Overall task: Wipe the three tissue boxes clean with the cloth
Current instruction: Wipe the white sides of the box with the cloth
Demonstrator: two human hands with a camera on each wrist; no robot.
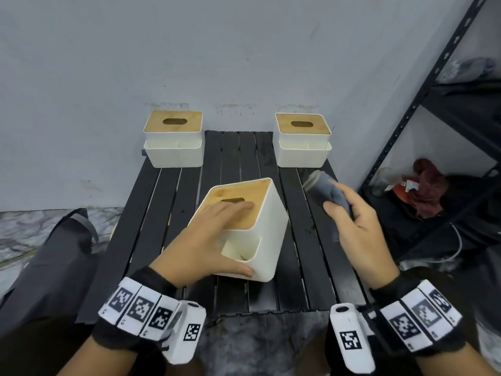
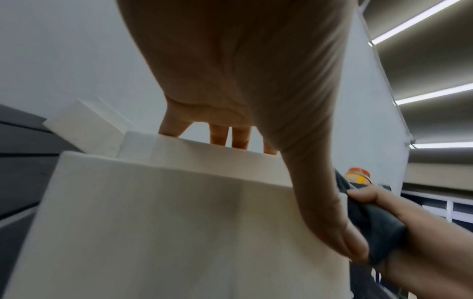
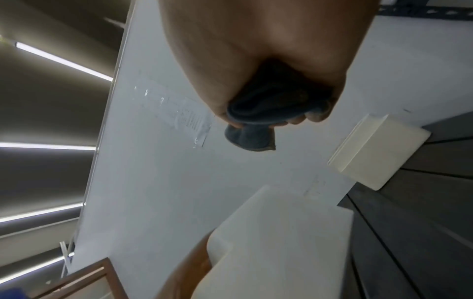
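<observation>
Head view shows a black slatted tabletop [image 1: 233, 147] set against a pale wall, with three white tissue boxes on it, each topped by a wooden lid with an oval slot. The near tissue box [image 1: 267, 232] sits at the middle of the tabletop, turned at an angle to the slats. The left hand [image 1: 206, 240] lies over it, fingers stretched flat across the wooden lid near the slot and the thumb laid along the white front wall by the small open side pocket; the fingers are straight, not curled, pressing on the box. From the left wrist view the same fingers [image 2: 217, 135] reach over the top edge of the near box.

The right hand [image 1: 352, 221] hovers just right of that box, above the tabletop, clenched around a bunched grey cloth [image 1: 329, 191]; one end of the cloth sticks out past the fingers toward the wall. The right wrist view shows the cloth [image 3: 256, 125] wadded in the curled fingers, clear of the box. Cloth and box are near each other but not touching.

The far left tissue box [image 1: 173, 142] and the far right tissue box [image 1: 302, 141] stand upright at the back corners, close to the wall, well apart from each other. A black metal shelf [image 1: 444, 137] stands to the right, holding a red rag [image 1: 428, 191].
</observation>
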